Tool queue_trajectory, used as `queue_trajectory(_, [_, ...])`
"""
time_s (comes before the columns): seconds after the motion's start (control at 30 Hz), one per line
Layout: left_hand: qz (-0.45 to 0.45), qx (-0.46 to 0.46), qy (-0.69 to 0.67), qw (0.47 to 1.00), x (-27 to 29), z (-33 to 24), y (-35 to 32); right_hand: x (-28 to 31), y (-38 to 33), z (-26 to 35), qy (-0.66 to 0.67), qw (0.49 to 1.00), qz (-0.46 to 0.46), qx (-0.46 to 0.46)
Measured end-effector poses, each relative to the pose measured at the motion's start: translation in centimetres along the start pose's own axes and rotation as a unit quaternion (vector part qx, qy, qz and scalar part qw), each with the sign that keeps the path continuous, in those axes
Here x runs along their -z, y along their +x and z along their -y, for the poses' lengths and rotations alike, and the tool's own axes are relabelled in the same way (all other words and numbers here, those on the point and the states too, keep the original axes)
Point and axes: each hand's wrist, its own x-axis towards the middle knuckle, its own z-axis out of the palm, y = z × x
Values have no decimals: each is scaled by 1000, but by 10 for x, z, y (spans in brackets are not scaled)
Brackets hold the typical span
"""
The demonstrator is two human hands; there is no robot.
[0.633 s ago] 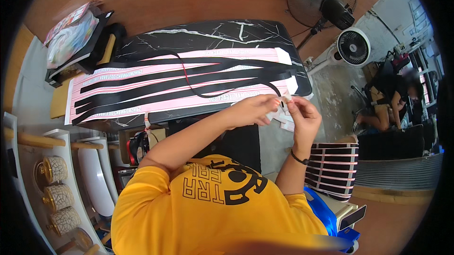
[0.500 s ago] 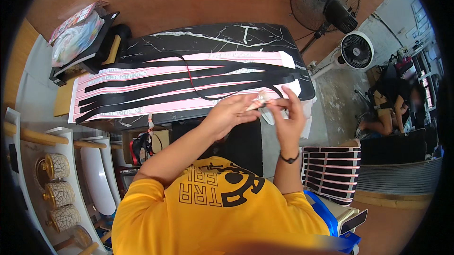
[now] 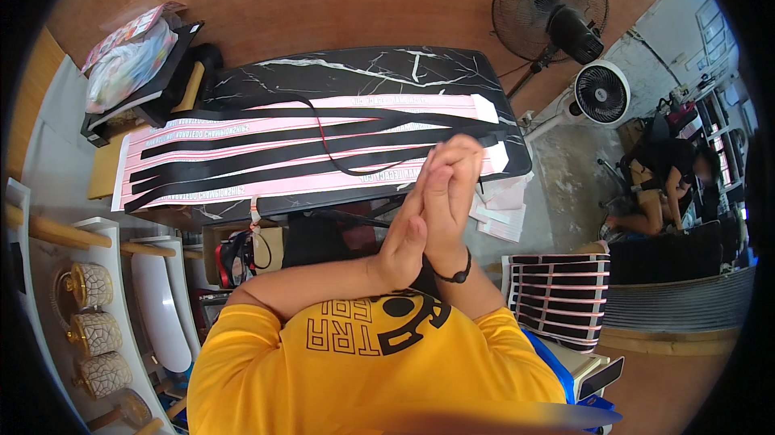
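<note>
My left hand (image 3: 405, 237) and my right hand (image 3: 454, 201) are pressed palm to palm above the table's near right part. Their fingers are closed together and point away from me. Anything between the palms is hidden. A dark bracelet (image 3: 457, 270) circles my right wrist. Beyond my fingers a long pink printed sheet (image 3: 202, 130) lies over the table, with several black straps (image 3: 210, 166) stretched lengthwise across it. One thin strap with a red edge (image 3: 324, 135) curls in a loop on top. Neither hand touches the sheet or straps.
The black marble-patterned table (image 3: 323, 72) carries the sheet. Fans (image 3: 601, 92) stand at its right. A chair with a striped cover (image 3: 557, 298) is at my right. White shelves with patterned jars (image 3: 101, 334) are at my left. Another person (image 3: 666, 181) sits bent at far right.
Half a second ago my hands were apart at the fingertips, handling a small pale thing. Now the palms are together and nearer my body, and that thing is out of sight.
</note>
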Motion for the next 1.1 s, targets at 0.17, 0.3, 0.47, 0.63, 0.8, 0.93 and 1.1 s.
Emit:
queue_trajectory(0.17, [-30, -129, -51, 990, 35, -28, 45, -13, -12, 39, 114, 958, 180, 193])
queue_trajectory(0.3, [24, -133, 9, 991, 2, -45, 50, -44, -3, 51, 262, 947, -80, 166])
queue_trajectory(0.47, [-34, -192, -27, 980, 31, -51, 51, -12, -6, 50, 144, 912, 233, 306])
queue_trajectory(0.63, [3, -181, 42, 983, 22, -52, 60, -21, 5, 33, 212, 957, 102, 170])
queue_trajectory(0.8, [-154, -124, -113, 974, 59, -59, 75, -17, -11, 52, 139, 936, 279, 162])
queue_trajectory(0.93, [-169, -56, -242, 954, 69, -45, 77, -15, -1, 41, 74, 958, 187, 206])
queue_trajectory(1.1, [-190, 50, -345, 918, 67, -40, 76, -18, 2, 47, 12, 958, 110, 266])
